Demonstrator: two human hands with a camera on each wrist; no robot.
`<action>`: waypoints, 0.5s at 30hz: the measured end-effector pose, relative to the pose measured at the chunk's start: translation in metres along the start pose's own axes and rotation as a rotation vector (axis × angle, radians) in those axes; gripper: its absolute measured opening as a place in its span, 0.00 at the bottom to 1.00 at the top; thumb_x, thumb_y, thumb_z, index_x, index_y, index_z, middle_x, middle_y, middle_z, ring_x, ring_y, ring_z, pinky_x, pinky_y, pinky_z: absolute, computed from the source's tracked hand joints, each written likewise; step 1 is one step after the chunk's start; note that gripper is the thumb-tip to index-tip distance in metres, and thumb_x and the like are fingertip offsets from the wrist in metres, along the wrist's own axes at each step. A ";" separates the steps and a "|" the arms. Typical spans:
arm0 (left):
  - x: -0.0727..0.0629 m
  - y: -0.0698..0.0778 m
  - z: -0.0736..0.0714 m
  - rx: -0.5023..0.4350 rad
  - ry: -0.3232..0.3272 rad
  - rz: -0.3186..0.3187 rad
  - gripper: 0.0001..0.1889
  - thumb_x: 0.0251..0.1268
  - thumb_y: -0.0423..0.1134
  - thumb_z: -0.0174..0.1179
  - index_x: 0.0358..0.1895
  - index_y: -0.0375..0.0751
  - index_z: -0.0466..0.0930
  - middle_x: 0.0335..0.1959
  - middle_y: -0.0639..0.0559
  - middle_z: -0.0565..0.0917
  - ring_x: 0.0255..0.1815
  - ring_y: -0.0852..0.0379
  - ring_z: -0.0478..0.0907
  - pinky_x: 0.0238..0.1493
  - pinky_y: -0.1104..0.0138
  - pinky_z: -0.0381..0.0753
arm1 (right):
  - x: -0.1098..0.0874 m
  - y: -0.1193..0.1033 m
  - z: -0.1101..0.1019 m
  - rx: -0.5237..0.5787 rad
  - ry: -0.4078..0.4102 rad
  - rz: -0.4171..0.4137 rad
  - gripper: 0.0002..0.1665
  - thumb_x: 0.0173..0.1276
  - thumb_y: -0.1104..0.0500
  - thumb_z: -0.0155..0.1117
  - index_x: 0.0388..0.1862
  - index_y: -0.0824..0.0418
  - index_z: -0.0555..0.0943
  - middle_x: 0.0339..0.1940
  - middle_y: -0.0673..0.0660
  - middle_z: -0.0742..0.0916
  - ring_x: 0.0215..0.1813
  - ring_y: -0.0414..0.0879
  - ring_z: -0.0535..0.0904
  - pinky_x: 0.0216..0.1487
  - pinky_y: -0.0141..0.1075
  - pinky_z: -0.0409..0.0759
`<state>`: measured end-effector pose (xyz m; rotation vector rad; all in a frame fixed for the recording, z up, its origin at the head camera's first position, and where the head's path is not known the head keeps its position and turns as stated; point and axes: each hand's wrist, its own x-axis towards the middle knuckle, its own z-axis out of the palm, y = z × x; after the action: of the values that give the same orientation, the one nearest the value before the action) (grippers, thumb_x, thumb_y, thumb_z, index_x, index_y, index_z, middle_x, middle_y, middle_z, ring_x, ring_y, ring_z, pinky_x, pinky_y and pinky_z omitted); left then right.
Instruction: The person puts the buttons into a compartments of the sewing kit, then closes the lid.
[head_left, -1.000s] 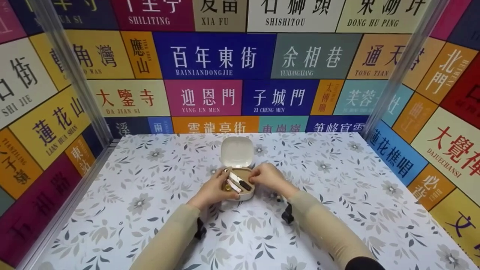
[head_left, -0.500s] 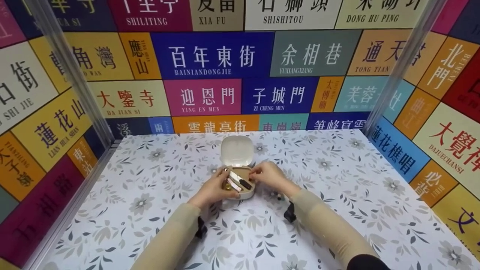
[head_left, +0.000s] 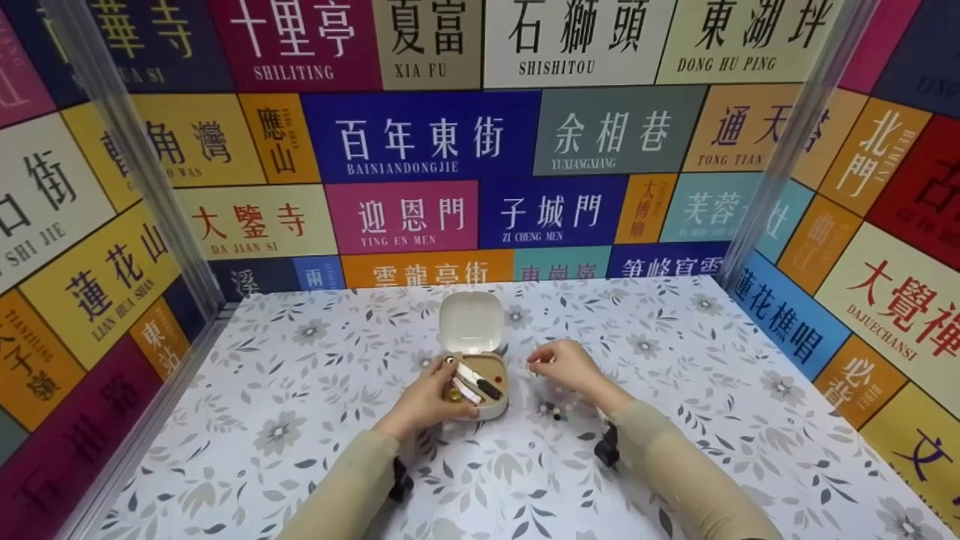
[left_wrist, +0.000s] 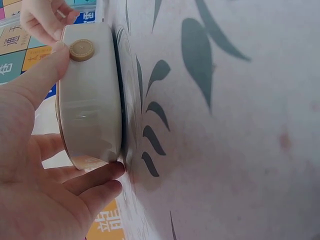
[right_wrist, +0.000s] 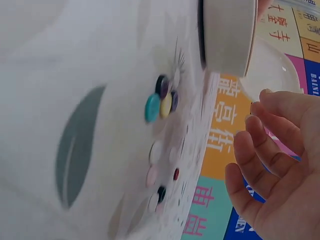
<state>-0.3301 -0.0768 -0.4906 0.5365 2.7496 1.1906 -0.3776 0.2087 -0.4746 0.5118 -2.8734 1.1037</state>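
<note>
Box (left_wrist: 92,107) | left fingers (left_wrist: 97,177) holding its side | right fingers (right_wrist: 255,164) narrow, contents unclear

Cream box (left_wrist: 92,115), tan inside; white tablecloth (head_left: 330,375), grey-flowered; discs (right_wrist: 156,150) teal, yellow, red, white (one perhaps purple).

There are two hands (head_left: 426,393) (head_left: 571,366), one lidded box (head_left: 492,409), and at least two sticks (head_left: 489,388) and nine loose discs (right_wrist: 152,108)
</note>
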 end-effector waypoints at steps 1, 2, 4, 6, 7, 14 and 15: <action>-0.001 -0.001 0.001 -0.002 -0.002 -0.005 0.53 0.47 0.55 0.74 0.76 0.42 0.55 0.77 0.39 0.50 0.73 0.37 0.53 0.70 0.46 0.56 | -0.002 0.003 -0.001 0.002 0.001 0.011 0.11 0.64 0.59 0.66 0.42 0.62 0.88 0.31 0.50 0.86 0.29 0.45 0.78 0.27 0.37 0.76; -0.002 -0.001 0.002 -0.005 -0.003 -0.009 0.53 0.47 0.55 0.74 0.76 0.42 0.55 0.77 0.39 0.49 0.73 0.37 0.53 0.70 0.47 0.55 | -0.004 0.007 -0.002 -0.001 0.003 0.021 0.11 0.64 0.59 0.66 0.42 0.62 0.88 0.31 0.50 0.86 0.29 0.45 0.78 0.26 0.36 0.76; -0.003 -0.001 0.003 -0.016 -0.003 -0.013 0.54 0.47 0.55 0.75 0.76 0.43 0.55 0.77 0.40 0.49 0.74 0.37 0.52 0.70 0.46 0.54 | -0.007 0.014 -0.005 -0.006 0.010 0.044 0.11 0.64 0.59 0.66 0.42 0.62 0.88 0.33 0.50 0.86 0.29 0.44 0.78 0.27 0.37 0.77; -0.004 -0.001 0.003 -0.023 -0.004 -0.021 0.54 0.46 0.55 0.75 0.76 0.43 0.55 0.78 0.40 0.48 0.74 0.37 0.51 0.71 0.45 0.53 | -0.009 0.020 -0.009 -0.019 0.019 0.050 0.10 0.63 0.59 0.67 0.42 0.61 0.88 0.34 0.51 0.86 0.29 0.43 0.78 0.29 0.37 0.77; -0.004 -0.001 0.003 -0.023 -0.006 -0.024 0.54 0.46 0.55 0.75 0.76 0.43 0.55 0.78 0.40 0.48 0.74 0.37 0.50 0.71 0.45 0.52 | -0.010 0.023 -0.011 -0.021 0.020 0.054 0.10 0.63 0.60 0.67 0.42 0.62 0.88 0.34 0.52 0.86 0.30 0.43 0.78 0.30 0.38 0.77; -0.001 0.000 0.000 0.000 -0.014 -0.025 0.54 0.46 0.56 0.74 0.76 0.44 0.54 0.78 0.42 0.48 0.74 0.38 0.51 0.70 0.46 0.53 | -0.013 0.042 -0.028 -0.070 -0.021 0.090 0.11 0.60 0.62 0.67 0.41 0.62 0.88 0.35 0.54 0.86 0.34 0.46 0.78 0.35 0.40 0.78; -0.001 0.001 0.000 -0.001 -0.011 -0.021 0.54 0.46 0.56 0.74 0.76 0.44 0.54 0.78 0.42 0.48 0.74 0.38 0.51 0.70 0.46 0.53 | -0.013 0.044 -0.030 -0.082 -0.019 0.095 0.11 0.59 0.62 0.67 0.41 0.62 0.88 0.36 0.55 0.86 0.34 0.46 0.77 0.36 0.40 0.78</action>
<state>-0.3291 -0.0769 -0.4900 0.5104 2.7385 1.1810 -0.3814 0.2626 -0.4824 0.3889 -2.9729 0.9928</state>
